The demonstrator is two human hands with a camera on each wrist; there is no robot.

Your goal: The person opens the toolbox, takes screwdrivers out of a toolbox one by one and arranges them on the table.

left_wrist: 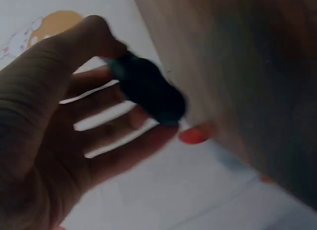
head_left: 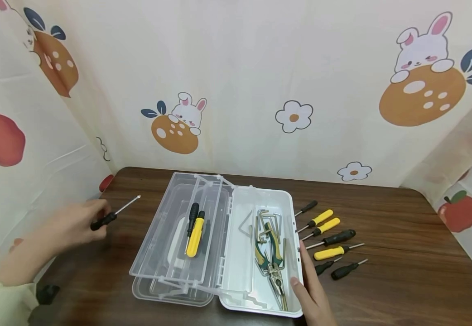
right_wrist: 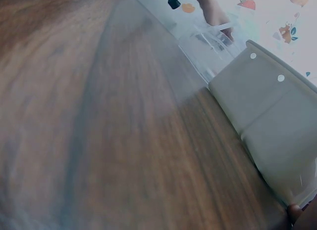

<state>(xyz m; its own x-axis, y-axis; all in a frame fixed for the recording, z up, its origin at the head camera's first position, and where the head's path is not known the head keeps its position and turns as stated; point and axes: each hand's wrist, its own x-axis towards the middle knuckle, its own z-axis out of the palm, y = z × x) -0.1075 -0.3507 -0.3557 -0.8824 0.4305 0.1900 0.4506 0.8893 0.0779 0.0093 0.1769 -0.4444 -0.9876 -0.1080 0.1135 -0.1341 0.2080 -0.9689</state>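
Over the table's left side, my left hand [head_left: 73, 222] pinches a small screwdriver [head_left: 104, 221] by its black handle, its metal shaft pointing up and to the right. The left wrist view shows the dark handle [left_wrist: 151, 89] between thumb and fingers. My right hand [head_left: 313, 294] grips the right wall of a white toolbox [head_left: 238, 253], thumb over the rim and fingers outside. In the box lie green-handled pliers [head_left: 276, 244] and several hex keys [head_left: 283, 253]. A yellow screwdriver [head_left: 195, 235] and a black one [head_left: 193, 215] rest in the clear lid section [head_left: 154, 244], folded open leftward.
Right of the box, several screwdrivers lie on the brown wooden table [head_left: 403, 253], among them a yellow one [head_left: 327, 252] and a large black one [head_left: 342, 237]. A patterned curtain [head_left: 240, 90] hangs behind. A dark object [head_left: 47, 294] sits near the left sleeve.
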